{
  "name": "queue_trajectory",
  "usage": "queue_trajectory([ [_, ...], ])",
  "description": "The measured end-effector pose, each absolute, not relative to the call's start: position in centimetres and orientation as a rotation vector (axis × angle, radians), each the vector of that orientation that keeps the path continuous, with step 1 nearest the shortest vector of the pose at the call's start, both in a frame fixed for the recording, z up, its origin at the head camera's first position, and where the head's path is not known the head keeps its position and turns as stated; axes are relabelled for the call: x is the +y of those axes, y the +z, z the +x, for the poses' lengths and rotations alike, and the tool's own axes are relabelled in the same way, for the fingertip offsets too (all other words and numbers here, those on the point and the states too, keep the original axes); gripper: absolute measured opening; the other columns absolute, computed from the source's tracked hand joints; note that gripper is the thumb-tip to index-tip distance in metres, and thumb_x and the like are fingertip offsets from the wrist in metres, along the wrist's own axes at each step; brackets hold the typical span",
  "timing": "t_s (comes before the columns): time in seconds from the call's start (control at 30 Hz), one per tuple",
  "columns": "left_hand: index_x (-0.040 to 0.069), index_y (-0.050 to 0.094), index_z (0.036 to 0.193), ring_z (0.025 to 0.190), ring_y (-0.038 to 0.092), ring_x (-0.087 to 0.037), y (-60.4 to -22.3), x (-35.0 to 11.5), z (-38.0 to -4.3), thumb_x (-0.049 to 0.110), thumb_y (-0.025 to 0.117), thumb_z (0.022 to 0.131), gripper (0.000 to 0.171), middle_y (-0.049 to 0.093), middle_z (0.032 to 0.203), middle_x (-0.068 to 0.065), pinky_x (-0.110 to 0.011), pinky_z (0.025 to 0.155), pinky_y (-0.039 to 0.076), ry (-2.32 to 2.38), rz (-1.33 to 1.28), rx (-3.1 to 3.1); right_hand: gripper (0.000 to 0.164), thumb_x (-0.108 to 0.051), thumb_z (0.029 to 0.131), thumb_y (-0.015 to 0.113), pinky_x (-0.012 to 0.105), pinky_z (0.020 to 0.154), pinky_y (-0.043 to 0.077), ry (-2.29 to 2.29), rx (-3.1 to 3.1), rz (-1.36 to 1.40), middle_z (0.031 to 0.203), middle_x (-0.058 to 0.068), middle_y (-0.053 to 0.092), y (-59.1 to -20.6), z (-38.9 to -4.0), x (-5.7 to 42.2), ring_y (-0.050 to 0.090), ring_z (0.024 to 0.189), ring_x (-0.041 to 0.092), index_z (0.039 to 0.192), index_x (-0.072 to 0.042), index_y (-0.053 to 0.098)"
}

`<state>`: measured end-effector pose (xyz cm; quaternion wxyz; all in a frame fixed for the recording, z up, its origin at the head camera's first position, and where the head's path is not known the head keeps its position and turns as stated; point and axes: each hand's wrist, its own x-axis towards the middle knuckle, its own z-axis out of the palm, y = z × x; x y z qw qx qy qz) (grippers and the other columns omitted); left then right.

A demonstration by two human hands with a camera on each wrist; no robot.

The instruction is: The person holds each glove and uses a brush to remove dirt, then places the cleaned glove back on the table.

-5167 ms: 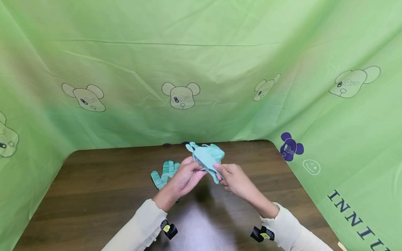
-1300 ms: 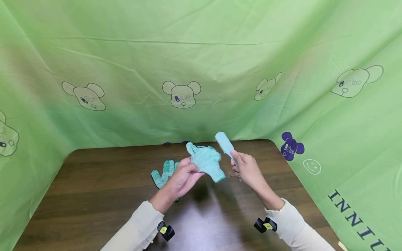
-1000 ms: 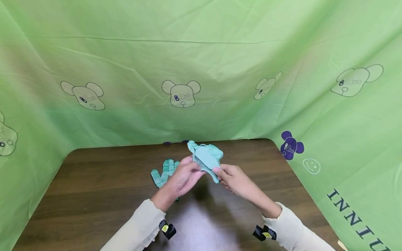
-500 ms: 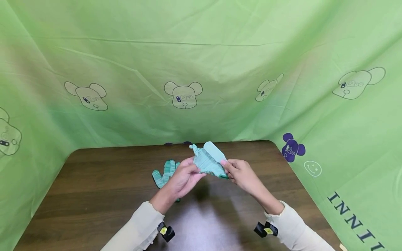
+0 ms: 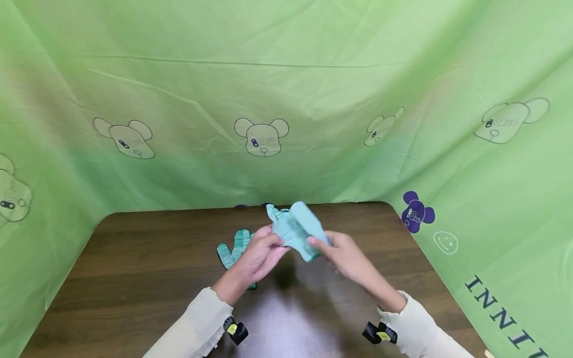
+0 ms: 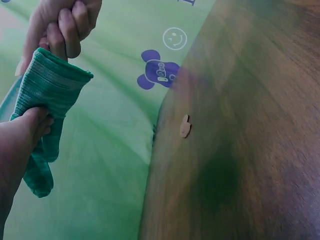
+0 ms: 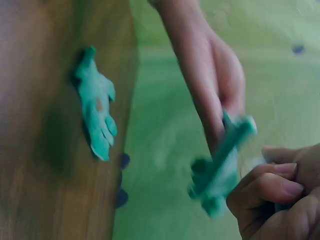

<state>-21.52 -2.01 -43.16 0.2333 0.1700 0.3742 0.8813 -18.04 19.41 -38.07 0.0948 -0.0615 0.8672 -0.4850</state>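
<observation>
My left hand [image 5: 264,253] pinches a teal striped knit glove [image 5: 291,232] between thumb and fingers and holds it up above the table. In the left wrist view that glove [image 6: 52,87] hangs with its cuff upward and some of its fingers below. My right hand [image 5: 340,253] grips a light-blue brush [image 5: 308,219] by the handle. The brush's smooth back faces up and its head overlaps the glove's right side; the bristles are hidden. A second teal glove [image 5: 232,254] lies on the table, partly behind my left forearm, and shows whole in the right wrist view.
The brown wooden table [image 5: 147,268] reaches back to a green cloth [image 5: 201,169] that hangs behind and at both sides, printed with bear heads. A small tan piece [image 6: 185,127] lies on the table in the left wrist view.
The brush was lifted off to the right of the glove, came back over it, and has stroked along it since. The held glove's cuff, pulled rightward half a second ago, now hangs lower.
</observation>
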Motion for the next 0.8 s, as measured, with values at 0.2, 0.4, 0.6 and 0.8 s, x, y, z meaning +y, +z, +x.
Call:
queue_trajectory([
  [0.2, -0.009, 0.010, 0.159, 0.158, 0.014, -0.031, -42.4, -1.7, -21.6, -0.016, 0.023, 0.088, 0.073, 0.015, 0.170, -0.018, -0.049, 0.128, 0.016, 2.401, 0.491, 1.028, 0.033, -0.039, 0.103, 0.059, 0.022, 0.051, 0.031, -1.200, 2.769, -0.403, 0.065, -0.006, 0.040, -38.8, -17.8, 18.2, 0.035, 0.058, 0.006, 0.083, -0.013, 0.062],
  [0.4, -0.007, 0.009, 0.160, 0.157, 0.016, -0.033, -42.3, -1.7, -21.5, -0.017, 0.022, 0.087, 0.074, 0.015, 0.170, -0.019, -0.052, 0.127, 0.018, 2.371, 0.478, 1.020, 0.030, -0.034, 0.104, 0.058, 0.022, 0.050, 0.035, -1.236, 2.790, -0.351, 0.066, -0.005, 0.045, -38.7, -18.5, 19.2, 0.039, 0.059, 0.008, 0.093, -0.008, 0.069],
  [0.6, -0.008, 0.008, 0.160, 0.158, 0.012, -0.034, -42.5, -1.8, -21.4, -0.017, 0.021, 0.088, 0.073, 0.012, 0.171, -0.020, -0.053, 0.127, 0.016, 2.368, 0.472, 1.009, 0.036, -0.039, 0.104, 0.057, 0.023, 0.048, 0.034, -1.228, 2.818, -0.283, 0.062, -0.005, 0.044, -38.5, -18.8, 19.8, 0.039, 0.056, 0.008, 0.086, -0.010, 0.064],
  [0.8, -0.008, 0.010, 0.159, 0.158, 0.014, -0.033, -42.7, -2.0, -21.3, -0.017, 0.021, 0.088, 0.073, 0.014, 0.170, -0.020, -0.052, 0.128, 0.016, 2.381, 0.475, 1.000, 0.039, -0.041, 0.104, 0.057, 0.024, 0.046, 0.034, -1.279, 2.826, -0.188, 0.061, -0.003, 0.046, -38.3, -19.1, 20.7, 0.039, 0.054, 0.010, 0.082, -0.008, 0.059],
])
